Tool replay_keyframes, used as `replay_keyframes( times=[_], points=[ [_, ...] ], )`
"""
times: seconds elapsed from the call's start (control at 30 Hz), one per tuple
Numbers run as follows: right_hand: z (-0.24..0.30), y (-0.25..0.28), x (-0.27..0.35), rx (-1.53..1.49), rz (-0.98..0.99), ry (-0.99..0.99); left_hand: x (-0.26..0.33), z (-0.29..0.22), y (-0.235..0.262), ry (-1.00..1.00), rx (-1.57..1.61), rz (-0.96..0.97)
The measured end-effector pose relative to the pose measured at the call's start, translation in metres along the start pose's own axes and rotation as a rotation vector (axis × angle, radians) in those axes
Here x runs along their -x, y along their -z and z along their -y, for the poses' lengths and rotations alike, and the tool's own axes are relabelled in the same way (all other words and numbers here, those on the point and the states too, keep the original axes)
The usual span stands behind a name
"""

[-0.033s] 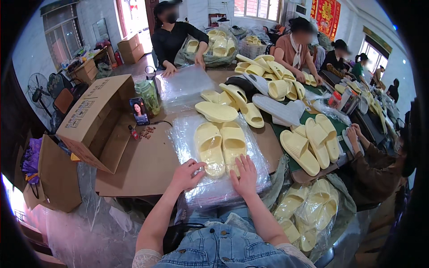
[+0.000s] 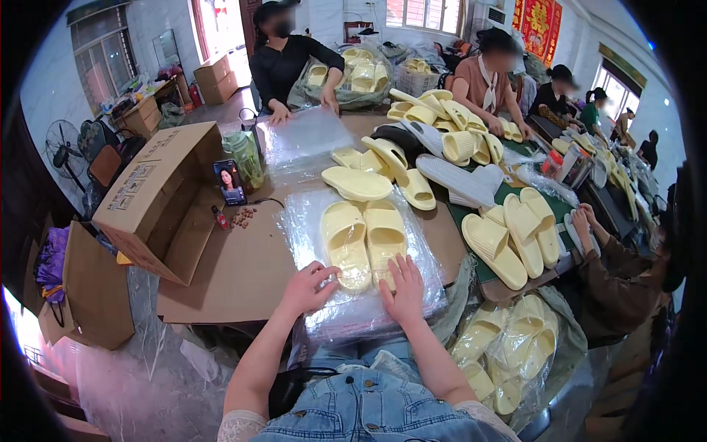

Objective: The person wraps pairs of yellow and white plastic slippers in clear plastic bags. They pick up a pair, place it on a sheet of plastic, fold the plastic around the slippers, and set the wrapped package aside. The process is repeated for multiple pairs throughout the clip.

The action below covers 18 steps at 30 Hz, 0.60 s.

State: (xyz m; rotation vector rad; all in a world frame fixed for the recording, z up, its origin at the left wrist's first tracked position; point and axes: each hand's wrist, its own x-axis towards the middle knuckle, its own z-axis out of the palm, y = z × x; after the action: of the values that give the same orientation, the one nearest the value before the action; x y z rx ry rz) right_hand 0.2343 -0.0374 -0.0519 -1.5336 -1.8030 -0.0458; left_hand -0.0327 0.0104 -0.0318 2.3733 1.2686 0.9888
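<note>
A pair of pale yellow slippers (image 2: pixel 366 239) lies side by side in front of me, heels toward me, on a stack of clear plastic bags (image 2: pixel 324 318). Clear film covers at least their heel ends. At the left slipper's heel, my left hand (image 2: pixel 309 286) has bent fingers, with thumb and forefinger pinching the edge of the clear plastic bag (image 2: pixel 356 278). My right hand (image 2: pixel 403 289) rests with fingers stretched out beside and over the right slipper's heel, touching the film.
Loose slippers (image 2: pixel 442 118) pile up at the back right. A phone (image 2: pixel 230 183), a jar (image 2: pixel 244 156) and an open carton (image 2: pixel 158 195) stand left. Bagged slippers (image 2: pixel 508 346) sit low at right. Across the table, a person (image 2: pixel 294 62) touches flat bags (image 2: pixel 305 140); others work at right.
</note>
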Motion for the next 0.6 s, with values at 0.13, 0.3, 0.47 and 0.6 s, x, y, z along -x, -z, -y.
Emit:
replay_keyframes(
  times=[0.13, 0.3, 0.47, 0.6],
  points=[
    [-0.002, -0.001, 0.0, 0.009, -0.002, 0.005, -0.001, -0.001, 0.002, -0.019, 0.001, -0.005],
    [-0.002, 0.0, 0.001, 0.006, -0.004, 0.011, 0.0, -0.003, 0.003, 0.003, 0.01, 0.011],
    [-0.003, -0.001, 0.001, 0.024, 0.01, 0.007, -0.002, -0.009, 0.009, 0.047, 0.018, 0.064],
    [0.0, 0.001, 0.0, 0.018, 0.02, -0.007, -0.001, -0.011, 0.01, 0.05, 0.031, 0.066]
  ],
)
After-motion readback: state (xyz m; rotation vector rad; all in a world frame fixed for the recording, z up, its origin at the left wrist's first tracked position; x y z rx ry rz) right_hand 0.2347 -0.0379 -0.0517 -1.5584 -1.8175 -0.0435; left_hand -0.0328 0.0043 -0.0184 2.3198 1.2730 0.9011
